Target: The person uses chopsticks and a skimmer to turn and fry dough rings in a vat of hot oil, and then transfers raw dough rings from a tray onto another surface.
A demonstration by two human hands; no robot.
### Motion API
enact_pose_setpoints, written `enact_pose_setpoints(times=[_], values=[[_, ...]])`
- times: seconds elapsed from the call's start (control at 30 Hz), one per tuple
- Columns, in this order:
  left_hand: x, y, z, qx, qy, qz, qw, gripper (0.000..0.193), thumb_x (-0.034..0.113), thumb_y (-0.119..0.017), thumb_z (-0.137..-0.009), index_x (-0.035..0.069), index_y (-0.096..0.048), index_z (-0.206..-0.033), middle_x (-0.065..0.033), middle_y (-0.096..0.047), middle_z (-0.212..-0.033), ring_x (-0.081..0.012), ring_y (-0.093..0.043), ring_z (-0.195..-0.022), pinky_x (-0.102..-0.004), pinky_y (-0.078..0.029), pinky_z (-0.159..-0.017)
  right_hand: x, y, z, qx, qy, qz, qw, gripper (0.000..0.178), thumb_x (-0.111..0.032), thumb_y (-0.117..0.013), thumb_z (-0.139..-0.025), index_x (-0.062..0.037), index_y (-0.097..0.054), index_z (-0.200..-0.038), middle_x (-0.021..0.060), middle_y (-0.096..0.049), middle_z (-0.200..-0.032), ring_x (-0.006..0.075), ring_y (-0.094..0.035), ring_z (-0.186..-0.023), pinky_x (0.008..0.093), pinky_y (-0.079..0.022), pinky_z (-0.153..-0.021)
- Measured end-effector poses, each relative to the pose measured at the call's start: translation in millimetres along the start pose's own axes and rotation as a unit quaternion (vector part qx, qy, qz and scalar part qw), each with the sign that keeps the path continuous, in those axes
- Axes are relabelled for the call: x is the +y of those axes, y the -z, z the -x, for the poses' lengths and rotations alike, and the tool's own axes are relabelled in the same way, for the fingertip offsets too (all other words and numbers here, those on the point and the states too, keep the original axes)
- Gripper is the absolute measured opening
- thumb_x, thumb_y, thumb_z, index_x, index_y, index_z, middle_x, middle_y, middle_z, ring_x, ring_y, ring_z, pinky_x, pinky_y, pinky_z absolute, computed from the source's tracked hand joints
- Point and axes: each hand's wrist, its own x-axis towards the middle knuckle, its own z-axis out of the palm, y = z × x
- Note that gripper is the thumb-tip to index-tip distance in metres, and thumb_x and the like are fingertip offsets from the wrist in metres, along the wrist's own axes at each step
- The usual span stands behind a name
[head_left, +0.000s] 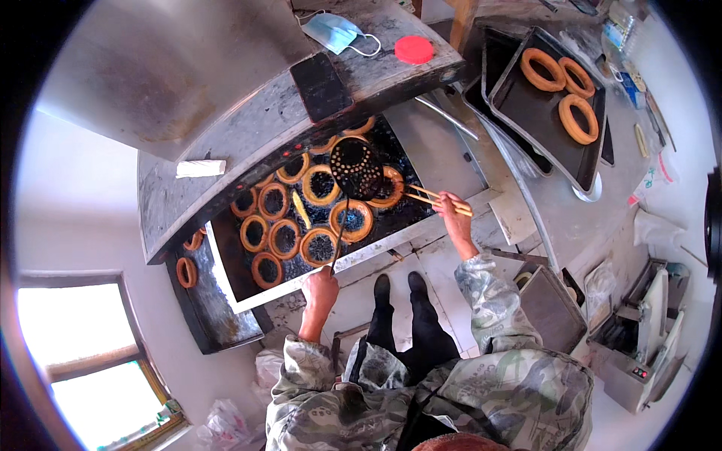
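left hand point(320, 292): we see it wrapped around the long handle of a black skimmer point(356, 159), its perforated bowl above the fryer point(263, 296)
right hand point(456, 216): we mark it gripping a pair of chopsticks point(427, 193), tips at one dough ring point(398, 186)
that dough ring: in the fryer, right beside the skimmer bowl, which partly hides it
fryer contents: we note more browned rings point(334, 222) and a pale dough strip point(301, 210) in dark oil
right-hand tray point(538, 114): three browned rings on it
ledge: phone point(321, 86), blue mask point(332, 32), red lid point(414, 50)
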Motion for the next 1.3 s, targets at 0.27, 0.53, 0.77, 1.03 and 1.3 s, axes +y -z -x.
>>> enact_pose_setpoints(times=[0.27,0.53,0.77,1.03,1.3], values=[[68,-31,34,-0.018,0.079,0.269,0.96,0.019,0.018,-0.057,-0.078,0.012,-0.071,-0.089,-0.0171,-0.067,-0.077,-0.035,-0.066,-0.075,-0.0424,-0.051,-0.068,-78,50,18,0.039,0.044,-0.033,0.998,0.04,-0.031,-0.057,-0.095,0.0037,-0.06,-0.115,0.0131,-0.068,-0.098,0.0217,-0.069,-0.084,0.0261,-0.053,-0.07],[172,-130,22,-0.041,0.053,0.396,0.916,0.019,0.019,-0.057,-0.079,0.011,-0.07,-0.09,-0.0151,-0.068,-0.081,-0.0334,-0.066,-0.078,-0.0413,-0.052,-0.071,-106,91,-1,-0.029,0.179,0.141,0.973,0.028,-0.016,-0.055,-0.095,0.0012,-0.06,-0.116,0.0118,-0.065,-0.106,0.0252,-0.066,-0.097,0.0306,-0.052,-0.079],[215,-207,15,-0.05,0.035,0.349,0.935,0.027,0.026,-0.058,-0.083,0.011,-0.064,-0.105,-0.0186,-0.067,-0.09,-0.0377,-0.064,-0.086,-0.047,-0.051,-0.076,-57,79,-11,-0.185,0.337,0.438,0.813,0.022,-0.007,-0.057,-0.088,0.0007,-0.06,-0.109,0.0175,-0.06,-0.114,0.0334,-0.063,-0.095,0.0369,-0.052,-0.08],[237,-177,23,-0.156,0.011,0.322,0.934,0.055,0.037,-0.064,-0.08,0.007,-0.054,-0.125,-0.0202,-0.066,-0.102,-0.0395,-0.063,-0.095,-0.0476,-0.05,-0.081,7,106,-16,-0.275,0.363,0.604,0.654,0.034,-0.004,-0.061,-0.079,-0.0027,-0.058,-0.113,0.0244,-0.042,-0.137,0.0414,-0.05,-0.117,0.0462,-0.045,-0.094],[179,-188,43,-0.08,0.029,0.337,0.938,0.061,0.041,-0.066,-0.078,0.005,-0.054,-0.127,-0.0224,-0.066,-0.095,-0.0397,-0.063,-0.091,-0.0469,-0.05,-0.078,-17,86,-12,-0.25,0.401,0.557,0.683,0.03,-0.011,-0.063,-0.082,-0.0045,-0.059,-0.111,0.0196,-0.05,-0.129,0.037,-0.059,-0.104,0.0421,-0.052,-0.081]])
